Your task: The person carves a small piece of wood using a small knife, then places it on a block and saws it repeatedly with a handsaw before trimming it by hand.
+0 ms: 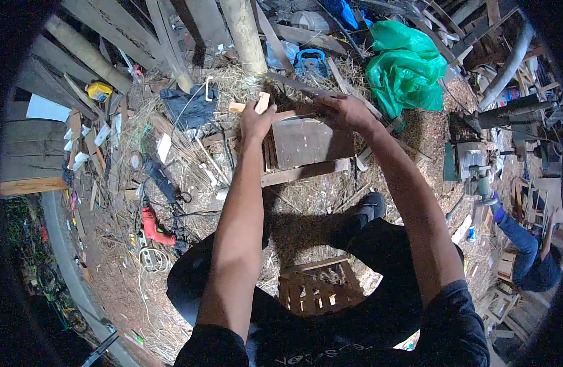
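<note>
My left hand (256,122) is closed around a small pale wooden piece (264,101), whose ends stick out past the fingers. To its right, my right hand (347,114) grips a long, dark, narrow blade-like tool (297,85) that points up and left; its exact kind is unclear. Both hands are above the far edge of a brown wooden block (312,144), which serves as a low work surface in front of me. A reddish-brown strip of wood (284,115) lies along that edge between the hands.
A red power drill (155,226) and coiled pale cable (153,260) lie left on the chip-strewn ground. A green plastic bag (407,70) sits at upper right. Between my legs stands a slatted wooden stool (318,287). Another person (529,251) is at far right, near a vise (479,177).
</note>
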